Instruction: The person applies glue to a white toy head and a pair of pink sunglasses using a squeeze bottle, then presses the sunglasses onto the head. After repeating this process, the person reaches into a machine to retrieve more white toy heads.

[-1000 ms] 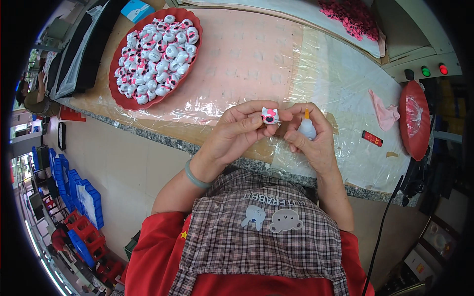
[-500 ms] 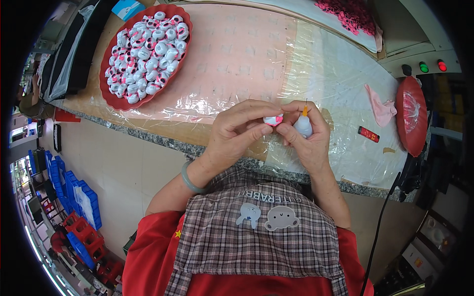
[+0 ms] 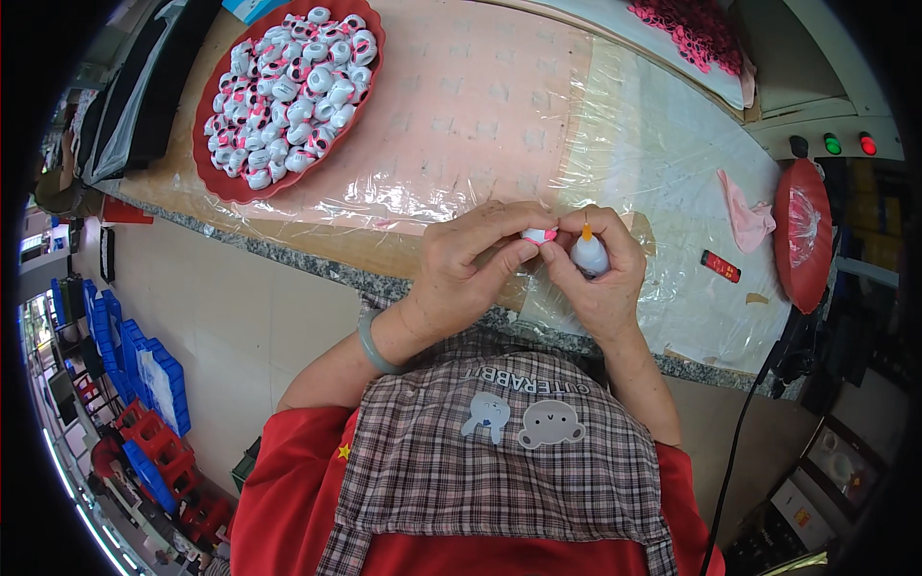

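Between the fingertips of my left hand (image 3: pixel 475 259) is a small white and pink moulded piece (image 3: pixel 535 235), held just above the near edge of the table. My right hand (image 3: pixel 615 283) is curled around a small glue-type squeeze bottle (image 3: pixel 590 256) with a whitish body and an orange needle tip (image 3: pixel 587 231), the needle pointing away from me. The right thumb and a fingertip come up against the piece's pink end. Similar white and pink pieces (image 3: pixel 284 88) fill a red scalloped tray (image 3: pixel 229 188) at the far left.
Clear plastic film covers the table (image 3: pixel 461 115). On the right lie a red and black packet (image 3: pixel 721 266), a pink cloth (image 3: pixel 746 213) and a red dish (image 3: pixel 799 259). Many pink bits (image 3: pixel 687 34) are heaped at the back right. A black cable (image 3: pixel 738 451) hangs at the right.
The piece has been turned in my fingers, and its pink part now faces my right hand. The bottle has shifted slightly left. The whole view has moved a little.
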Tool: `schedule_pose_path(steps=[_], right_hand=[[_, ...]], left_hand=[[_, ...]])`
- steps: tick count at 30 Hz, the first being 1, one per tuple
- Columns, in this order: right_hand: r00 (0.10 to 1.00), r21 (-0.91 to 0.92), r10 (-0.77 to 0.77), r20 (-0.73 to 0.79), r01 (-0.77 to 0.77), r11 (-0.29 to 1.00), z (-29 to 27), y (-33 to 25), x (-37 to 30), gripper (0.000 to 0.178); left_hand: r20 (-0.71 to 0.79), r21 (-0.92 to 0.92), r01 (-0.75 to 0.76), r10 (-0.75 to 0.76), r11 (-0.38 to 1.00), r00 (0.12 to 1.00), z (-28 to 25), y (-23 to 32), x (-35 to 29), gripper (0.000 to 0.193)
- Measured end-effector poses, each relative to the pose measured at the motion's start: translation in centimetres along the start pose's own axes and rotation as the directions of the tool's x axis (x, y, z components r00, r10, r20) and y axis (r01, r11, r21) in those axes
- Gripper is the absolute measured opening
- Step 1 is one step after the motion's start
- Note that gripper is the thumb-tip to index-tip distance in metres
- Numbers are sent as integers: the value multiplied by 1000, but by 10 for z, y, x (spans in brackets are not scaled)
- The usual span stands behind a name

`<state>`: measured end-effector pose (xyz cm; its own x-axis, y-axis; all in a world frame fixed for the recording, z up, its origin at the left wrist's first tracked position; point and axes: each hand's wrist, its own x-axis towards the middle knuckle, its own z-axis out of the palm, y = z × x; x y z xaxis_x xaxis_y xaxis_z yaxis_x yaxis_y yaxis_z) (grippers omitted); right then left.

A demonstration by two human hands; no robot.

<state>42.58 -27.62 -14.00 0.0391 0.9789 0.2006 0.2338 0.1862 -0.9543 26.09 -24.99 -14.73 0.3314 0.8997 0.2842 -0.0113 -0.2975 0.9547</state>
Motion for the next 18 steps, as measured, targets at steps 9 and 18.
schedule_pose_path(steps=[9,18], right_hand=[[999,-118,-35,-10,34,992,2,2,-1,20],[997,-58,74,-30,-75,995,1,3,3,20]], left_hand=[[18,122,-18,16,992,1000,0,5,1,22],[-53,31,45,-43,999,998,5,3,1,26]])
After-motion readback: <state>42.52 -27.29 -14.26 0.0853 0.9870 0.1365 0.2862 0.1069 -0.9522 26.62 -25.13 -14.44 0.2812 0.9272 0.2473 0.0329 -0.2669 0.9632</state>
